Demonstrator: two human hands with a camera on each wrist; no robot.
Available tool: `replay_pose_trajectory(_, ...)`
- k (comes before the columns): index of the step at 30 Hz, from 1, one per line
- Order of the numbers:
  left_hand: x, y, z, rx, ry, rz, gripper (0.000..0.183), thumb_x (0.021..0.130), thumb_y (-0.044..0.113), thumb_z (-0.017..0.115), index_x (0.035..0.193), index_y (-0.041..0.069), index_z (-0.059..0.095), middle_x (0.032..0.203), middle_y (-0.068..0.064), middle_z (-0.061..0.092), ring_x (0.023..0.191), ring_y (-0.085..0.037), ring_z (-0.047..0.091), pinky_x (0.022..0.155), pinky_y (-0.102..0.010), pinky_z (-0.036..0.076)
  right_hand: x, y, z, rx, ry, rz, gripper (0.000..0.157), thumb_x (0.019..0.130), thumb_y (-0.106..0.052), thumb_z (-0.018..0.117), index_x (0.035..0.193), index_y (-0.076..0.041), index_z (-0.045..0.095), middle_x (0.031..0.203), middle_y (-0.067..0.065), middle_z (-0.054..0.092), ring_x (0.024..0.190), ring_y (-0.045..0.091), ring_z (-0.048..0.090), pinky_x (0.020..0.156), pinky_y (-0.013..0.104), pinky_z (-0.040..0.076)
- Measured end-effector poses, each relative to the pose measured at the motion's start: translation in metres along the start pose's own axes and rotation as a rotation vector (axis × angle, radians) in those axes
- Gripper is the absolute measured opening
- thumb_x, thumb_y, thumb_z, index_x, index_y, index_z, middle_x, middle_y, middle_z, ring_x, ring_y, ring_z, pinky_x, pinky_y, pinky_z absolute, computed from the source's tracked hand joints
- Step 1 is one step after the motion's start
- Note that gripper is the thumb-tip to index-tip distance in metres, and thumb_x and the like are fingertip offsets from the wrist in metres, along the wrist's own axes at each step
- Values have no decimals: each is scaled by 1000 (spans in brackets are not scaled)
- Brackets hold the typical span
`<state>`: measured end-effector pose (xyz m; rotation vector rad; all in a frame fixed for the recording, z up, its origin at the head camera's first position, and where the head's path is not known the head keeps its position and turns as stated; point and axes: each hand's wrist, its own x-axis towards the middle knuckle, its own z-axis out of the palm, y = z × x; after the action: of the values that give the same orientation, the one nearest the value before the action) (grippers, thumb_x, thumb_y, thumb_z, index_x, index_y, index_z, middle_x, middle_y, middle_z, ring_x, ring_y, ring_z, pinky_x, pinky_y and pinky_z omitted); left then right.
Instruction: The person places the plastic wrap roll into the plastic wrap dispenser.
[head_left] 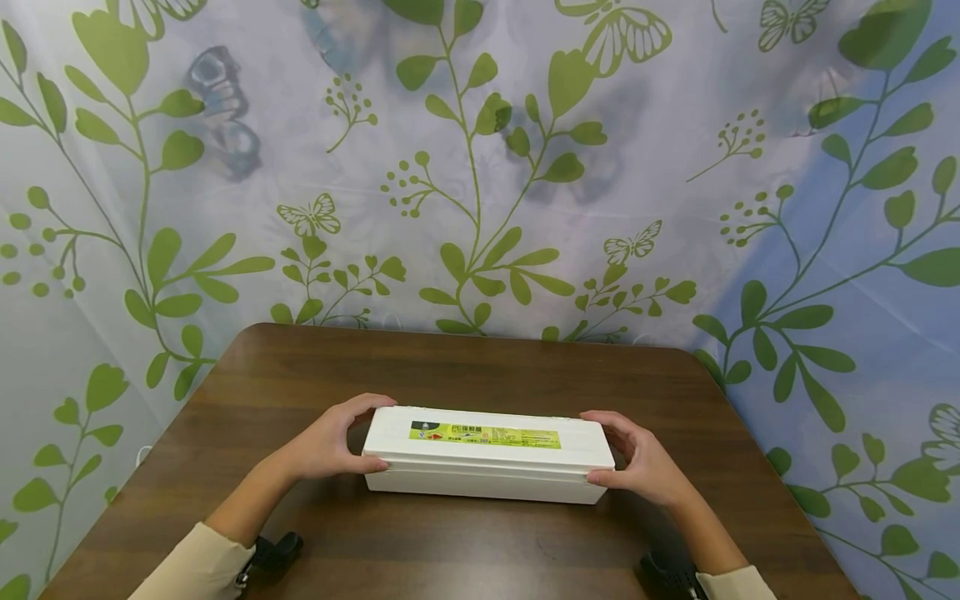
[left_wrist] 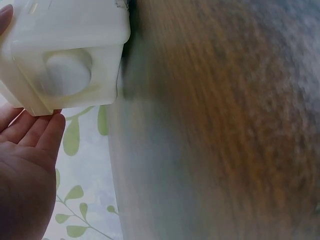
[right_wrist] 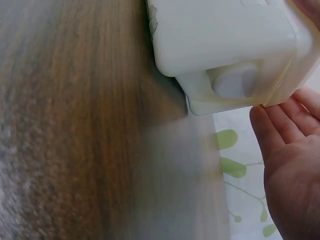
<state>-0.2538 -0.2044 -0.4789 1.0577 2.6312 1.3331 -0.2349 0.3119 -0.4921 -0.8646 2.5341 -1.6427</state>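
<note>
A long white cling film dispenser box (head_left: 487, 482) lies across the wooden table, its lid down. On top of the lid is a green and yellow label (head_left: 485, 435). My left hand (head_left: 327, 443) grips the box's left end, thumb on the near side and fingers at the far side. At the opposite end my right hand (head_left: 639, 457) holds it the same way. Through a cutout in the left end, the left wrist view shows a round white roll end (left_wrist: 70, 73). The right wrist view shows a similar round end (right_wrist: 237, 82). The rest of the inside is hidden.
The brown table (head_left: 450, 550) has rounded far corners. Directly behind it hangs a pale curtain (head_left: 420, 275) printed with green leaves and butterflies. Dark wrist devices (head_left: 276, 553) sit below both hands, near beige sleeves (head_left: 197, 567).
</note>
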Motion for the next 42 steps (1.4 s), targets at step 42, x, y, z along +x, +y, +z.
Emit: replay_pose_trajectory(42, -3, -2, -1, 4, -26, 6, 95, 69, 43, 96, 145, 12, 48, 141, 6, 53, 127, -14, 53, 113, -48, 47, -1, -1, 2, 73, -75, 37, 83, 79, 0, 85, 150, -9, 43, 144, 17, 52, 118, 13, 62, 92, 27, 57)
